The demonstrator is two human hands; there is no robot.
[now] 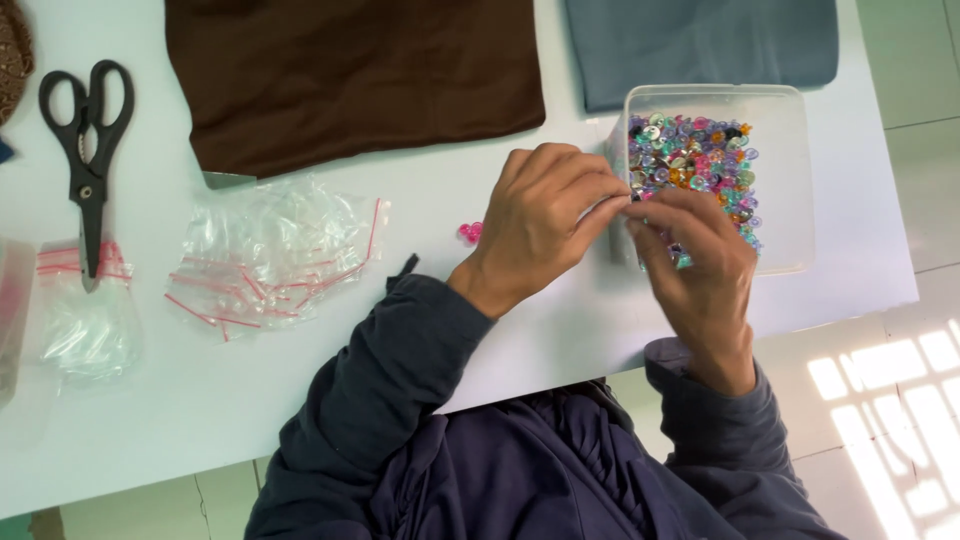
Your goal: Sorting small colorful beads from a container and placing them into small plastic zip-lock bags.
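Your left hand (pixel 545 215) and right hand (pixel 690 250) pinch together at one tub (pixel 790 180) of beads (pixel 695 165); what they pinch is hidden. One pink bead (pixel 470 232), one scissors (pixel 88 150), two cloths lie near.

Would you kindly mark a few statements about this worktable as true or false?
1. Both hands meet at the near edge of the clear tub of colourful beads. True: the left hand and right hand touch fingertips there.
2. The black scissors lie inside the tub. False: they lie on the table, far to the left.
3. A brown cloth lies beyond the pile of small clear bags. True.
4. The pink bead sits on the grey-blue cloth. False: it sits on the bare table beside the left hand.
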